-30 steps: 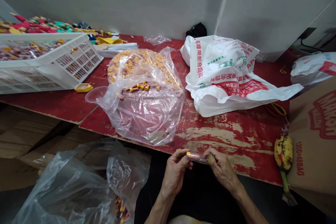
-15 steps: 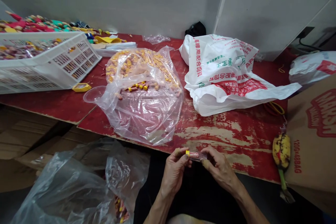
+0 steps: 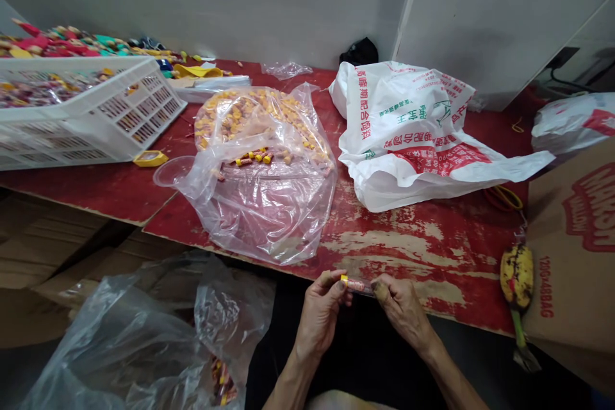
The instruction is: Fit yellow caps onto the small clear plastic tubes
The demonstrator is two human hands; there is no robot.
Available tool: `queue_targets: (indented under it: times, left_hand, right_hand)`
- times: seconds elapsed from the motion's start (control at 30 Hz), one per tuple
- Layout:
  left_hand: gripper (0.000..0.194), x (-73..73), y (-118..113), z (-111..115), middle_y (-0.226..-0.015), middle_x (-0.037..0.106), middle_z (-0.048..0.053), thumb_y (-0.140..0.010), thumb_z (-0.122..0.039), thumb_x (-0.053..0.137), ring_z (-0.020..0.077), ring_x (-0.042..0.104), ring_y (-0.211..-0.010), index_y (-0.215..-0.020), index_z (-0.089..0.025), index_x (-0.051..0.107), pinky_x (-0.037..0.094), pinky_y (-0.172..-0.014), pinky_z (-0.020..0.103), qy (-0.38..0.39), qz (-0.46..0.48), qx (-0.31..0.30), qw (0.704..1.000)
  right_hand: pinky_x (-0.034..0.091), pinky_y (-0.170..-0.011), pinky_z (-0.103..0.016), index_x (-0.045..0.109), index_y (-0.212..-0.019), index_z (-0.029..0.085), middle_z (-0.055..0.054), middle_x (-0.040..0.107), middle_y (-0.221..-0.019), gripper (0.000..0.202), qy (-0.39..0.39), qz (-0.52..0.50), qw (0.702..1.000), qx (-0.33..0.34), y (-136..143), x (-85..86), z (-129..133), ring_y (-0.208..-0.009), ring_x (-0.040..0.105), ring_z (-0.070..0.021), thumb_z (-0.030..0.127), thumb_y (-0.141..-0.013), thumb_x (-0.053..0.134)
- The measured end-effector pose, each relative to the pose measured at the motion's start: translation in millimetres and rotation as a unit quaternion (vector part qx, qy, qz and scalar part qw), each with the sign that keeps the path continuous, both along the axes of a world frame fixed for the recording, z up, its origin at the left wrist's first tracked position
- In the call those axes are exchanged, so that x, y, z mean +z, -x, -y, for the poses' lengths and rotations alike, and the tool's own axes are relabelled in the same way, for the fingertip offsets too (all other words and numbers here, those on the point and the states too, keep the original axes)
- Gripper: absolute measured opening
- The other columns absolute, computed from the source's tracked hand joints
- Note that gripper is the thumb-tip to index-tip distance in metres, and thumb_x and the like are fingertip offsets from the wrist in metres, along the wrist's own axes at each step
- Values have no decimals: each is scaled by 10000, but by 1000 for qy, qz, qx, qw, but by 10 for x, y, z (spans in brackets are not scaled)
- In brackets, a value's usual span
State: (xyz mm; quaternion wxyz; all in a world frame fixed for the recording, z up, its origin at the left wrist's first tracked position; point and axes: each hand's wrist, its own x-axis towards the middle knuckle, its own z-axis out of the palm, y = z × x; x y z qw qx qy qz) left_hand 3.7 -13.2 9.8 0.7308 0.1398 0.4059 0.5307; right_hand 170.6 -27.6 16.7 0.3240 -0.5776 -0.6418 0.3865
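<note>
Between my hands, at the table's front edge, is a small yellow-ended tube (image 3: 355, 284) with red and white print. My left hand (image 3: 323, 307) is closed and pinches it at the yellow end. My right hand (image 3: 398, 304) is closed too, thumb and fingers pressed on the clear plastic at the tube's other end. Beyond them on the red table lies an open clear plastic bag (image 3: 269, 211) full of similar small tubes, several loose near its mouth. Down at the lower left, another clear bag (image 3: 144, 333) holds more of them.
A white plastic basket (image 3: 139, 99) of small wrapped pieces stands on the left of the red table (image 3: 389, 237). A white printed sack (image 3: 408, 134) lies to the right. A banana-shaped thing (image 3: 516, 278) hangs beside a cardboard carton (image 3: 571, 256).
My right hand's fingers have closed and curled over the clear end of the tube. My left hand keeps its pinch at the yellow end.
</note>
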Motion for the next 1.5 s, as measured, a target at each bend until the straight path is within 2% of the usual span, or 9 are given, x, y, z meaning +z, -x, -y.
queue_targets:
  times: [0.13, 0.2, 0.3, 0.47, 0.57, 0.67, 0.83, 1.03, 1.5]
  left_hand:
    - [325, 16, -4, -7, -679, 663, 24, -525, -256, 876, 105, 579, -540, -789, -148, 720, 458, -511, 189, -1, 7, 7, 1000]
    - [326, 19, -8, -5, -663, 660, 22, -522, -259, 877, 101, 573, -531, -783, -146, 717, 455, -503, 187, 3, 8, 7, 1000]
    - [335, 19, -6, -3, -640, 653, 21, -516, -266, 880, 102, 567, -522, -780, -141, 715, 452, -497, 189, 7, 7, 5, 1000]
    - [330, 15, 12, -10, -678, 678, 49, -532, -267, 871, 111, 579, -544, -790, -141, 708, 455, -518, 195, -1, 9, 6, 1000]
    - [334, 8, 8, -6, -666, 661, 30, -526, -268, 873, 107, 571, -533, -789, -141, 709, 453, -511, 197, 2, 6, 5, 1000]
    - [346, 4, 7, -2, -665, 645, 18, -513, -269, 879, 103, 564, -523, -786, -138, 713, 453, -505, 201, 10, 2, 3, 1000]
    - [333, 5, 26, -17, -673, 655, 29, -534, -261, 870, 115, 580, -555, -799, -137, 710, 456, -528, 203, 0, 6, 4, 1000]
    - [296, 13, 30, -14, -654, 654, 24, -575, -268, 847, 100, 563, -545, -808, -145, 712, 446, -516, 190, -15, 10, 6, 1000]
    - [290, -47, 25, -10, -700, 632, 4, -567, -252, 858, 76, 534, -542, -804, -152, 726, 429, -511, 173, -12, 9, 27, 1000]
  right_hand:
    - [388, -569, -239, 557, -1065, 180, -18, 595, -793, 298, -12, 27, 999, 24, -8, 72, 1, -654, 520, -152, 408, -875, 522]
    - [363, -545, -239, 578, -902, 181, -4, 570, -699, 254, -18, 38, 998, 38, -12, 65, -4, -604, 500, -142, 408, -907, 466]
    - [296, -485, -243, 495, -634, 181, 16, 476, -542, 456, -29, 36, 999, 24, -8, 32, -11, -492, 438, -122, 442, -960, 311]
    - [389, -592, -243, 552, -1038, 177, -24, 605, -825, 262, -12, 34, 999, 38, 11, 79, -15, -674, 538, -155, 379, -876, 519]
    - [376, -586, -251, 565, -886, 179, -18, 592, -757, 220, -14, 43, 998, 52, 20, 80, -17, -645, 528, -153, 380, -901, 476]
    - [347, -537, -257, 526, -697, 183, -4, 528, -605, 406, -17, 40, 999, 29, 17, 55, -15, -559, 492, -148, 416, -959, 323]
    - [401, -574, -250, 538, -1078, 193, -25, 583, -827, 264, -15, 41, 998, 48, 1, 108, -6, -654, 516, -154, 375, -888, 508]
    - [400, -615, -269, 569, -872, 195, -27, 602, -765, 285, -41, 52, 994, 84, -46, 95, -25, -672, 541, -163, 368, -969, 364]
    - [429, -630, -261, 561, -993, 185, -50, 577, -876, 144, -76, 15, 996, 45, 23, 53, -8, -718, 542, -167, 271, -913, 478]
